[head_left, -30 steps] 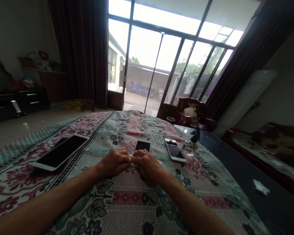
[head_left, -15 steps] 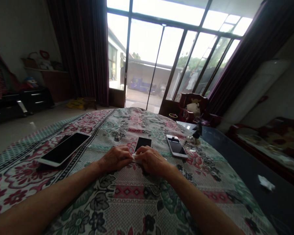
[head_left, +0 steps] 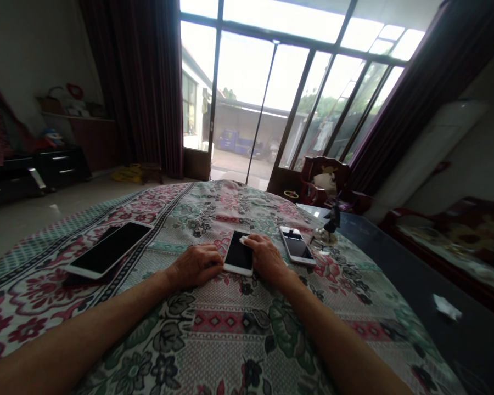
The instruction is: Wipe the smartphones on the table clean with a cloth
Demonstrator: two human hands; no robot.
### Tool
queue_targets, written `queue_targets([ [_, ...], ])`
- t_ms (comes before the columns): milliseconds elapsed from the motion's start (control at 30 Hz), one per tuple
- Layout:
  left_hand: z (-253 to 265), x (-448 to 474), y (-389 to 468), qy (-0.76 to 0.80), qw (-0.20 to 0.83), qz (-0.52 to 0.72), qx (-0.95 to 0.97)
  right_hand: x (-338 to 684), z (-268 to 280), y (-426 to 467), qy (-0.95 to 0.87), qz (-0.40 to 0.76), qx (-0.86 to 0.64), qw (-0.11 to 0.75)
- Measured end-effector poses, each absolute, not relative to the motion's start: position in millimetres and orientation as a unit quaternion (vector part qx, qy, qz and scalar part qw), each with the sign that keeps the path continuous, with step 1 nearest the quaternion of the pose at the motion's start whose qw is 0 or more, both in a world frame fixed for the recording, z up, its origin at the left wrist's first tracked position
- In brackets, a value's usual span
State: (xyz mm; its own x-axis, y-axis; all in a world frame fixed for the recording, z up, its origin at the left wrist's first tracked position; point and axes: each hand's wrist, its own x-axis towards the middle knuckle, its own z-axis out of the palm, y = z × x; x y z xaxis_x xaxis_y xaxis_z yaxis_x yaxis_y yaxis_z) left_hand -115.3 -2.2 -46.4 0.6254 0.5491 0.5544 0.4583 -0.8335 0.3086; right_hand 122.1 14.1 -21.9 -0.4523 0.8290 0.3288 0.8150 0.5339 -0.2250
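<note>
The phone [head_left: 236,259] lay flat on the cloth-covered table [head_left: 230,206], well in from its curved far edge, between the two hands; the left hand [head_left: 196,265] had its fingers bent and close together at the phone's lower left corner, though whether they gripped it I could not tell; the right hand [head_left: 267,259] had its fingers closed on a white wad [head_left: 242,240] against the screen's upper right; a second phone [head_left: 297,247] lay nearer the table's right edge; the middle phone looked light and stiff, its glass probably slick and fragile, so its side edges seemed the best hold; the wad looked soft, nearly weightless, best pinched between thumb and fingertips.
</note>
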Motion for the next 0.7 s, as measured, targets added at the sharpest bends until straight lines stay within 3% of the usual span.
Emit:
queue_targets([
  [433, -40.6, -113.4, -8.1, 0.324, 0.057, 0.295, 0.897, 116.6, -14.4, 54.6, -0.778, 0.097, -0.596, 0.176],
  [700, -43.4, -112.9, -7.3, 0.393, 0.035, 0.334, 0.856, 115.6, -10.9, 37.5, -0.768, 0.017, -0.630, 0.117],
])
